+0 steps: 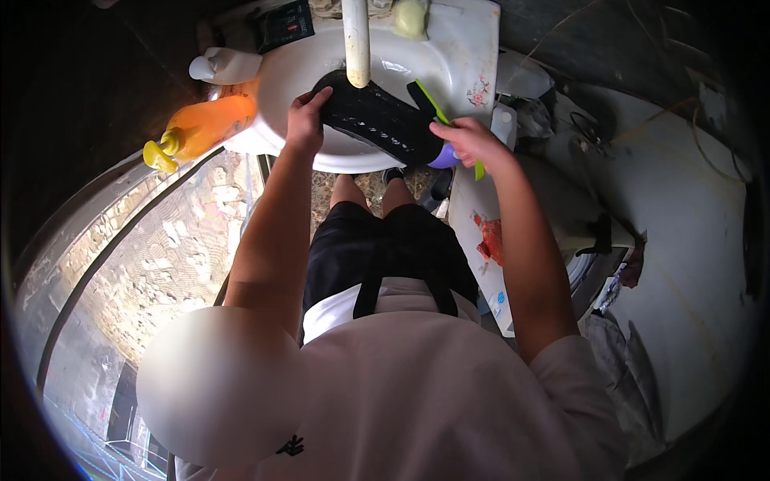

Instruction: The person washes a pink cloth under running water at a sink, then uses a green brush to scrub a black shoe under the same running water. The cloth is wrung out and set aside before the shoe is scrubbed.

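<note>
A black slipper [373,117] is held at a slant over the white washbasin [280,129], below the faucet spout [356,45]. Pale wet spots or suds run along its surface. My left hand [305,122] grips its left end, thumb on top. At the opposite end, my right hand [469,141] is closed around a green and purple brush [434,103]. The brush is against or just above the slipper; contact is hard to tell. A black flap beside the green edge could be bristles or a slipper strap.
An orange pump bottle [207,126] and a white bottle [231,66] lie along the basin's left rim. Soap [411,19] and a dark packet [287,27] rest at the back. A white appliance [484,240] stands at the right. A window [180,240] is on the left.
</note>
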